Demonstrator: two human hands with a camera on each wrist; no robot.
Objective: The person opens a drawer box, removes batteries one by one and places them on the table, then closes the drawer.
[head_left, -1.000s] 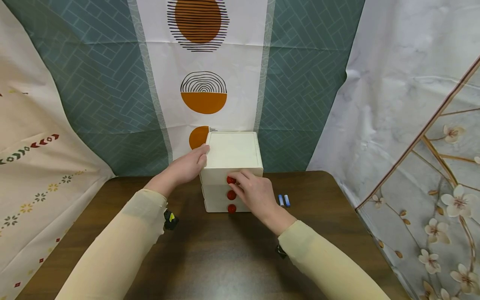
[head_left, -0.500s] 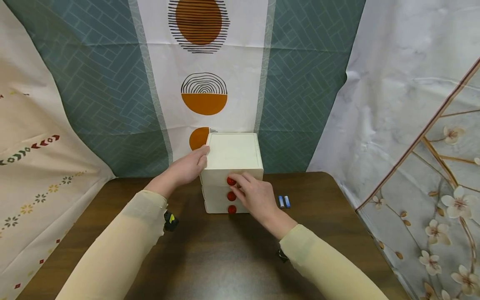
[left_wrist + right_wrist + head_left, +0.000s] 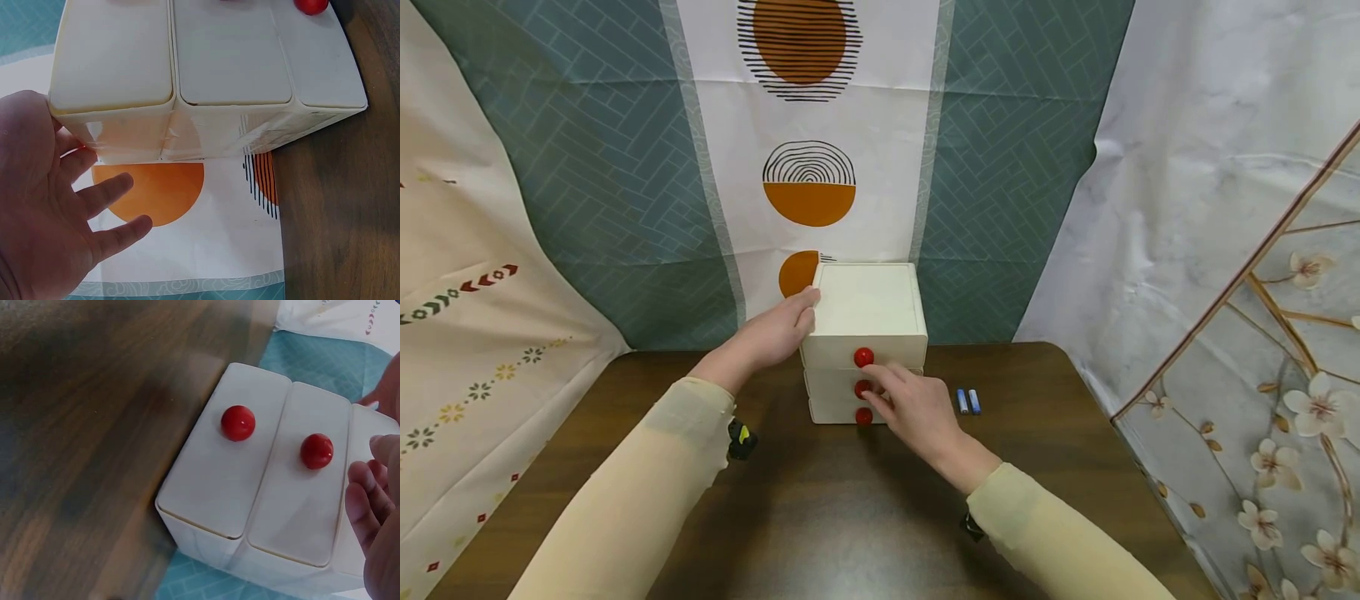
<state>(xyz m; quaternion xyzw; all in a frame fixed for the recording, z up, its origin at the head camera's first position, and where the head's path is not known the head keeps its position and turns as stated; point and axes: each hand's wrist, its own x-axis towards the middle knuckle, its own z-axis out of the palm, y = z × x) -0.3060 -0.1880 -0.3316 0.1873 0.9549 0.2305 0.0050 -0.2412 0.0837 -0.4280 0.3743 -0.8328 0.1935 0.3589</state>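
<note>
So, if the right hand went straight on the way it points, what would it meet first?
The right hand would probably meet the middle knob first, or else the drawer front behind it; depth is unclear here.

Went off-white on the box, bold red on the knobs. Had brown wood grain on the table, pale yellow on the sleeves, blue and white on the cylinders. Got teal brickwork plus orange-and-black circles on the backdrop.
</note>
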